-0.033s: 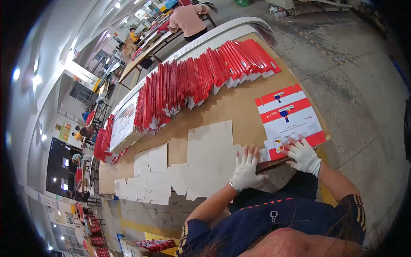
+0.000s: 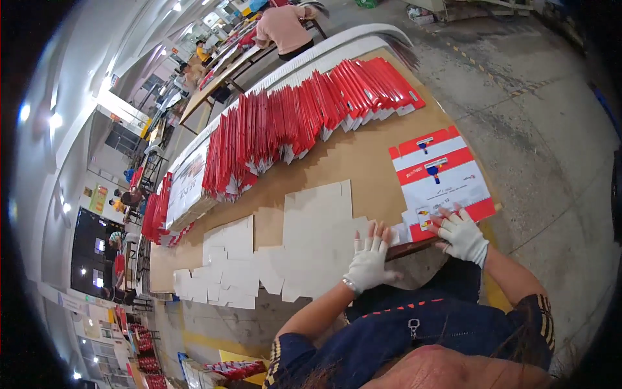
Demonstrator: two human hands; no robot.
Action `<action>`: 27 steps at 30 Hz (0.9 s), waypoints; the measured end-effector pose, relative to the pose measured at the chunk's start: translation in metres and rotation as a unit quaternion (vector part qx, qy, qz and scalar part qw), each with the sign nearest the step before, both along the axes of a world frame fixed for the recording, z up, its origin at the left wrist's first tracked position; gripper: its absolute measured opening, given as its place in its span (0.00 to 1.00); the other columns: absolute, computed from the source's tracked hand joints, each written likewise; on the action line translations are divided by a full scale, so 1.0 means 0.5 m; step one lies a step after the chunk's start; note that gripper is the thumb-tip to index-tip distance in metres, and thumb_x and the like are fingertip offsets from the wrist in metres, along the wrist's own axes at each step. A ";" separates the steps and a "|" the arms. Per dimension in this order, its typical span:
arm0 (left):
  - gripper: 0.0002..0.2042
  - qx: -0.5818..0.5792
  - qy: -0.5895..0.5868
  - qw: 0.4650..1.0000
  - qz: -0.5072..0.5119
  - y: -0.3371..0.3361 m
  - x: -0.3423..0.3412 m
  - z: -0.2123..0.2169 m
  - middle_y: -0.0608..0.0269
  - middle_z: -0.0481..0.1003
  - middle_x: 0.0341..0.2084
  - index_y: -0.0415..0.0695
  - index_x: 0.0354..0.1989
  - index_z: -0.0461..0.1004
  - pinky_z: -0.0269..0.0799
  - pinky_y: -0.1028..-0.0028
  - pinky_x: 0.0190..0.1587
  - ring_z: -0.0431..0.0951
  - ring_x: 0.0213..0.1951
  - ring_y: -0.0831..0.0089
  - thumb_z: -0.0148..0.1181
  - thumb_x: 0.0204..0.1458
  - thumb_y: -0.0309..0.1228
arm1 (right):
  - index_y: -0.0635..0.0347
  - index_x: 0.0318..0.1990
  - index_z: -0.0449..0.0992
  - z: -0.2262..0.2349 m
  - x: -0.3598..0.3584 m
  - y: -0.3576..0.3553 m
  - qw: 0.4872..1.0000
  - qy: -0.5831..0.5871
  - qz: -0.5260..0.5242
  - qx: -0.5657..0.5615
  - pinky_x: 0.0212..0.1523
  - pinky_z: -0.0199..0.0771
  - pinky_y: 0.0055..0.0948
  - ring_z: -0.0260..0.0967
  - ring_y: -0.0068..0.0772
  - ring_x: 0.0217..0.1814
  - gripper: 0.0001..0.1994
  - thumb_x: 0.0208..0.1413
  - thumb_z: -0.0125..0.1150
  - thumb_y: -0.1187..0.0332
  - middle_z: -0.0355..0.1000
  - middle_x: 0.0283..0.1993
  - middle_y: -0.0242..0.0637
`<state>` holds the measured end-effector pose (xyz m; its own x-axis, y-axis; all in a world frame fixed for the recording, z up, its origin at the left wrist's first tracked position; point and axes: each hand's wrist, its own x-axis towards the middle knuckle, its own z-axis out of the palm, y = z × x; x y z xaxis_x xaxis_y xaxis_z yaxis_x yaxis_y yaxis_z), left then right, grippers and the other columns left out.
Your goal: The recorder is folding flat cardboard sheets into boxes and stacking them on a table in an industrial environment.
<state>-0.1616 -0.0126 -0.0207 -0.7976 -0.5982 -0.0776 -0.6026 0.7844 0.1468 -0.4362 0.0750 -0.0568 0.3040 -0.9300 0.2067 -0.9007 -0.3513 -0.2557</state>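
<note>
My left hand [image 2: 367, 264], in a white glove with bare fingertips, lies with fingers spread at the table's near edge. Its fingertips touch the right end of a pale grey unfolded carton blank [image 2: 317, 236]. Gloved the same way, my right hand [image 2: 463, 240] rests flat with fingers apart on the near part of a red and white printed carton blank [image 2: 442, 185]. That printed blank lies flat at the table's right end. Between the hands, a small pale flap [image 2: 400, 233] sticks out from its near left corner.
A long row of red flat-folded cartons [image 2: 278, 129] stands along the far side of the brown tabletop [image 2: 363, 152]. More pale blanks [image 2: 230, 269] overlap at the left, overhanging the near edge. A white stack [image 2: 188, 188] stands far left. A person in pink [image 2: 284, 31] works at another table.
The printed carton blank has shifted slightly to the right and toward me. My left hand has moved a little; my right hand stays on the blank.
</note>
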 end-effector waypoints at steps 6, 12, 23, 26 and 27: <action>0.33 -0.079 -0.106 0.991 0.016 -0.036 0.087 0.015 0.60 0.63 0.58 0.43 0.65 0.52 0.45 0.47 0.64 0.61 0.61 0.60 0.54 0.47 0.29 | 0.50 0.58 0.67 -0.008 -0.023 0.018 0.999 0.026 -0.035 0.007 0.68 0.38 0.54 0.50 0.46 0.69 0.28 0.46 0.61 0.59 0.62 0.62 0.38; 0.51 0.105 0.393 0.863 0.301 -0.067 0.073 -0.035 0.57 0.53 0.65 0.41 0.68 0.37 0.50 0.58 0.64 0.58 0.62 0.56 0.69 0.39 0.25 | 0.50 0.58 0.67 -0.010 -0.014 0.006 0.999 0.008 -0.049 -0.018 0.68 0.39 0.53 0.50 0.41 0.70 0.29 0.45 0.63 0.60 0.60 0.65 0.33; 0.32 0.216 0.645 0.617 0.397 -0.083 -0.069 -0.136 0.49 0.62 0.55 0.34 0.65 0.46 0.63 0.67 0.55 0.66 0.54 0.62 0.55 0.55 0.25 | 0.48 0.60 0.65 -0.023 -0.023 0.017 0.998 0.050 -0.021 -0.011 0.68 0.39 0.55 0.50 0.39 0.70 0.30 0.45 0.61 0.65 0.59 0.66 0.34; 0.28 0.145 0.543 0.764 0.317 -0.073 -0.080 -0.151 0.46 0.63 0.55 0.34 0.64 0.51 0.66 0.66 0.52 0.68 0.52 0.56 0.51 0.54 0.21 | 0.46 0.60 0.65 -0.013 -0.039 0.010 0.996 0.085 0.020 0.026 0.66 0.42 0.57 0.51 0.38 0.70 0.29 0.46 0.58 0.67 0.59 0.66 0.34; 0.28 0.147 0.543 0.767 0.309 -0.081 -0.082 -0.154 0.46 0.63 0.55 0.34 0.64 0.51 0.66 0.66 0.52 0.68 0.52 0.56 0.51 0.54 0.21 | 0.46 0.60 0.65 -0.012 -0.043 0.002 0.996 0.085 0.012 0.023 0.66 0.42 0.57 0.51 0.38 0.70 0.29 0.46 0.58 0.67 0.59 0.66 0.34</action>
<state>-0.2025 -0.0533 -0.0975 -0.0580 -0.9721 0.2272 -0.2432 0.2345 0.9412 -0.4577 0.0763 -0.0629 0.3530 -0.9295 0.1073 -0.9240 -0.3643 -0.1165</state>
